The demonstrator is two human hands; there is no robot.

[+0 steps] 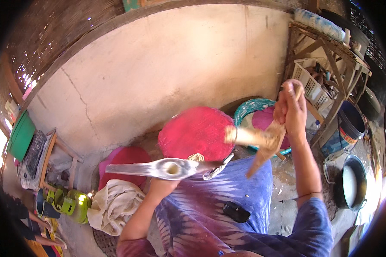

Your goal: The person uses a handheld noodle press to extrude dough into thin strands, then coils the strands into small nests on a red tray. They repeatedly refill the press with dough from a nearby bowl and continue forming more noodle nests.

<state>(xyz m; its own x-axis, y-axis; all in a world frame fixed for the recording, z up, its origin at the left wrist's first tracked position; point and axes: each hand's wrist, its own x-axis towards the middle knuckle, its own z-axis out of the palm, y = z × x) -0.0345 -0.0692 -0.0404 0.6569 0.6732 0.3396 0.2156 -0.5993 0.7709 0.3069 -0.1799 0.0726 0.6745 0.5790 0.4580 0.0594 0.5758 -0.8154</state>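
Note:
My left hand (162,187) grips a long silvery metal piece (152,168) with a hole at its broad middle, held crosswise above my lap. My right hand (291,109) is raised at the right, closed around a wooden tool (266,144) with crossing pieces, blurred at its lower end. Behind the metal piece lies a round red surface (194,128), with a pale coiled bundle (196,157) at its front edge. Blue patterned cloth (214,197) covers my lap, with a small black object (236,211) on it.
A teal basin (243,115), wooden rack (326,51), dark bucket (346,124) and black tub (349,184) stand at right. At left are red items (123,159), white cloth (111,207), green gas cylinders (68,201) and a bench (51,158). Another person (43,240) shows at lower left.

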